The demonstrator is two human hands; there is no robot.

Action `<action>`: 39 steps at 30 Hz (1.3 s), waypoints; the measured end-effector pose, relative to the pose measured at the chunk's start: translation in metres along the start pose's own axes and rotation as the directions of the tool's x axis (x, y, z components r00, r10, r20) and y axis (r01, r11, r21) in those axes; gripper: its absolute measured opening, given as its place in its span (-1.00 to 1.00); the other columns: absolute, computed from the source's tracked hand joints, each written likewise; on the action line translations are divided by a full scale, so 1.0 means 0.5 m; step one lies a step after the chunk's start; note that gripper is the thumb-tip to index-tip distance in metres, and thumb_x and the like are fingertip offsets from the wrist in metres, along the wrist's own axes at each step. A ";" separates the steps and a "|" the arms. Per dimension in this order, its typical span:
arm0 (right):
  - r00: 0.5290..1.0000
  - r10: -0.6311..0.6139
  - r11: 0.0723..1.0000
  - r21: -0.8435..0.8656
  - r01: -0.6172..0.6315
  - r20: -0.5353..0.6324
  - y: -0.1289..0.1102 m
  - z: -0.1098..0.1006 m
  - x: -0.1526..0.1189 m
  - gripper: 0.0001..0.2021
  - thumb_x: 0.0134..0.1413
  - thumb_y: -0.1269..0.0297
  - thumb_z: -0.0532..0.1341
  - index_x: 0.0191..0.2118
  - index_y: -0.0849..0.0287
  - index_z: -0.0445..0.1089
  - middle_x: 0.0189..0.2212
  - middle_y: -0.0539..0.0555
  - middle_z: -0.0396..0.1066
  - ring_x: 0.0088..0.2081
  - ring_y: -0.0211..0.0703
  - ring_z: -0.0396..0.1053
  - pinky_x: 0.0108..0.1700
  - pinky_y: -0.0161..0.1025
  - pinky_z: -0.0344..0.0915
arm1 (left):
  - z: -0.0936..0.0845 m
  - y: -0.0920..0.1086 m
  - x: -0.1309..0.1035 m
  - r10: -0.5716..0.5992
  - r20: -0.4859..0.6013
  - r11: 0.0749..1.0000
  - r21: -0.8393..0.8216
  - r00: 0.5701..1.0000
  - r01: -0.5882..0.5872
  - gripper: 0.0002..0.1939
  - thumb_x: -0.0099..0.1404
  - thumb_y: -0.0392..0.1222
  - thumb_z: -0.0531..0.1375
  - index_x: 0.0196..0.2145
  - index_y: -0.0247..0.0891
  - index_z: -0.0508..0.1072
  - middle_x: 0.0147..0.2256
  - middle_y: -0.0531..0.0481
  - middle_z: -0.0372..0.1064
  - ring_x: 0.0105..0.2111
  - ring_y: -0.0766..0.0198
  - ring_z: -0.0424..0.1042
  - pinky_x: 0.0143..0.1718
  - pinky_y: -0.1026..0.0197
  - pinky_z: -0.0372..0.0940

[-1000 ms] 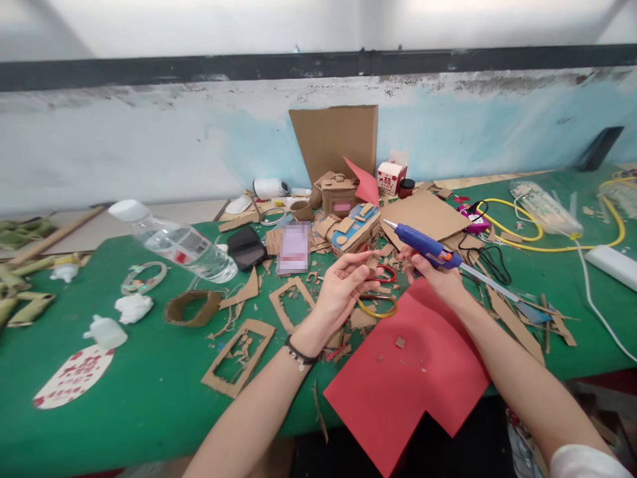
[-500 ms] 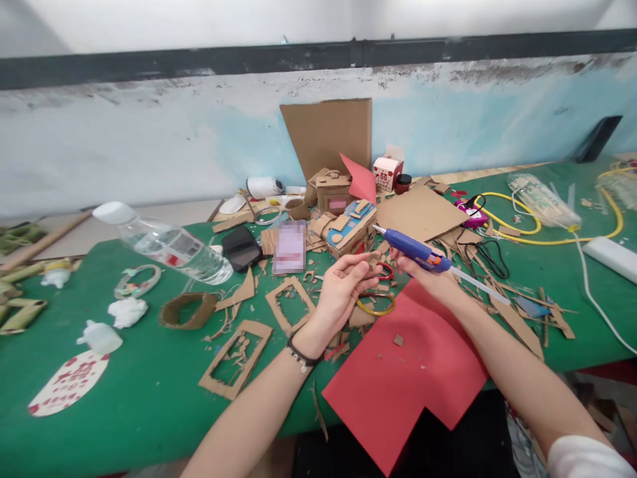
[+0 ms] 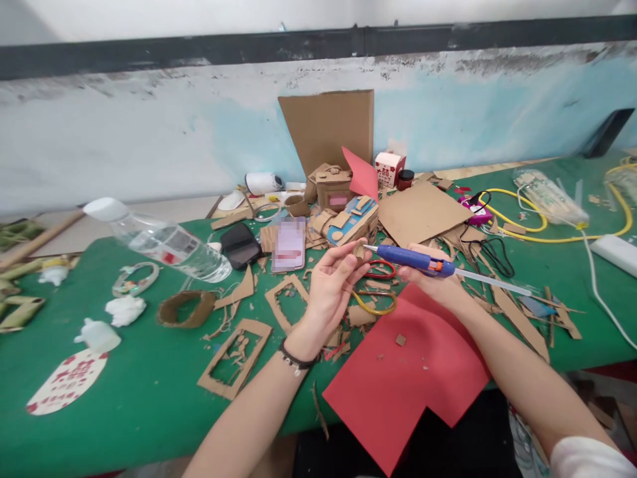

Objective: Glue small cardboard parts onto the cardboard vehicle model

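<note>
Between the fingertips of my left hand is a small piece of cardboard. My right hand is wrapped round a blue hot glue gun, with a clear glue stick poking out of its back end. The gun's nozzle points left and is at the cardboard piece; whether it touches I cannot tell. Scissors with red and yellow handles lie just below my hands. Under my right forearm is a sheet of red paper, with a small cardboard square on it.
Cardboard frames and scraps lie to the left, near a cardboard ring and a tilted water bottle. Behind my hands stand a blue-sided cardboard model and a phone. A yellow cable curves at the right.
The glue gun has swung level and its nozzle has come down to the cardboard piece. My left hand has turned a little, so the piece shows more clearly. The view has shifted slightly.
</note>
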State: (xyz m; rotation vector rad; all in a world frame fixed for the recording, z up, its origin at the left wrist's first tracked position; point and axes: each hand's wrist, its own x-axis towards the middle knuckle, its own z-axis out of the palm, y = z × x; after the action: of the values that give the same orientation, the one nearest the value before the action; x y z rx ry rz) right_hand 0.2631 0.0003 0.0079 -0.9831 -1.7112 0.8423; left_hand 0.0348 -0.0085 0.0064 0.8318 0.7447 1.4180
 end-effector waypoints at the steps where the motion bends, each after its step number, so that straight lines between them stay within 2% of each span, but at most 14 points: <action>1: 1.000 0.003 1.000 -0.001 -0.003 0.001 -0.001 0.001 0.000 -0.53 0.23 -0.14 0.45 -0.45 0.06 0.32 -0.52 -0.08 0.28 -0.49 -0.21 0.20 -0.43 -0.19 0.10 | 0.000 -0.001 0.000 -0.001 -0.005 1.000 0.001 1.000 0.001 -0.54 0.14 0.07 0.65 -0.10 -0.15 0.70 0.13 -0.09 0.68 -0.04 0.17 0.74 -0.02 0.25 0.64; 5: 1.000 0.010 1.000 -0.013 -0.010 -0.003 -0.004 0.004 0.001 -0.52 0.23 -0.12 0.45 -0.47 0.05 0.29 -0.53 -0.09 0.25 -0.50 -0.22 0.14 -0.42 -0.19 0.10 | 0.001 -0.005 0.001 -0.011 -0.024 1.000 -0.022 1.000 0.010 -0.52 0.07 0.07 0.68 -0.11 -0.13 0.73 -0.08 -0.03 0.74 -0.06 0.14 0.75 -0.01 0.22 0.65; 11: 1.000 0.000 1.000 -0.031 0.000 -0.007 -0.010 0.007 0.002 -0.51 0.24 -0.14 0.44 -0.47 0.03 0.27 -0.52 -0.06 0.25 -0.48 -0.18 0.17 -0.39 -0.16 0.14 | -0.003 -0.011 0.003 0.003 -0.037 0.999 -0.032 0.999 -0.004 -0.53 0.07 0.04 0.68 -0.11 -0.12 0.73 -0.27 0.05 0.69 -0.08 0.16 0.75 0.05 0.19 0.64; 17: 0.999 -0.050 0.998 -0.042 0.050 0.005 -0.008 0.013 0.002 -0.54 0.27 -0.10 0.42 -0.46 0.06 0.30 -0.51 -0.08 0.26 -0.48 -0.22 0.21 -0.41 -0.19 0.14 | -0.005 -0.017 0.002 0.011 -0.053 1.000 0.002 0.999 -0.011 -0.52 0.11 0.08 0.66 -0.09 -0.14 0.72 -0.09 -0.05 0.73 -0.04 0.14 0.73 0.07 0.15 0.63; 20: 1.000 -0.008 0.999 -0.032 0.008 0.001 -0.005 0.014 0.000 -0.58 0.24 -0.06 0.44 -0.44 0.07 0.33 -0.51 -0.08 0.31 -0.49 -0.23 0.25 -0.42 -0.22 0.14 | -0.005 -0.019 0.002 0.024 -0.071 1.000 -0.016 0.997 -0.025 -0.54 0.11 0.05 0.66 -0.10 -0.13 0.74 -0.04 -0.03 0.73 -0.07 0.21 0.73 0.06 0.22 0.62; 24: 0.998 0.058 0.997 -0.048 -0.058 -0.003 -0.005 0.015 -0.004 -0.65 0.19 -0.03 0.46 -0.36 0.09 0.42 -0.52 -0.08 0.38 -0.49 -0.23 0.28 -0.42 -0.24 0.16 | -0.004 -0.021 0.004 0.028 -0.081 0.999 -0.034 0.996 -0.031 -0.55 0.08 0.02 0.68 -0.10 -0.13 0.76 -0.11 0.00 0.74 -0.13 0.26 0.73 0.05 0.27 0.61; 29: 0.999 0.024 0.997 -0.078 -0.027 -0.041 -0.008 0.017 -0.004 -0.60 0.18 -0.03 0.45 -0.44 0.09 0.34 -0.56 -0.10 0.28 -0.52 -0.26 0.20 -0.44 -0.24 0.09 | -0.001 -0.020 0.002 0.026 -0.076 0.997 -0.069 0.997 -0.032 -0.58 0.09 -0.01 0.68 -0.12 -0.13 0.78 -0.12 -0.01 0.75 -0.15 0.30 0.74 0.02 0.33 0.59; 39: 0.997 0.062 0.992 -0.109 -0.067 -0.053 -0.017 0.022 -0.006 -0.50 0.17 -0.16 0.44 -0.48 0.07 0.25 -0.59 -0.12 0.21 -0.54 -0.28 0.13 -0.45 -0.22 0.05 | 0.000 -0.019 0.001 0.041 -0.074 0.996 -0.082 0.996 -0.047 -0.63 0.12 -0.03 0.67 -0.14 -0.13 0.79 -0.11 -0.04 0.76 -0.14 0.29 0.74 0.02 0.34 0.59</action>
State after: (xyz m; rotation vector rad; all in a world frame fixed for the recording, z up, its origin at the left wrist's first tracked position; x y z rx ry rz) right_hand 0.2511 -0.0069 0.0106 -1.1305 -1.7066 0.7646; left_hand 0.0399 -0.0079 -0.0013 0.7396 0.7202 1.5153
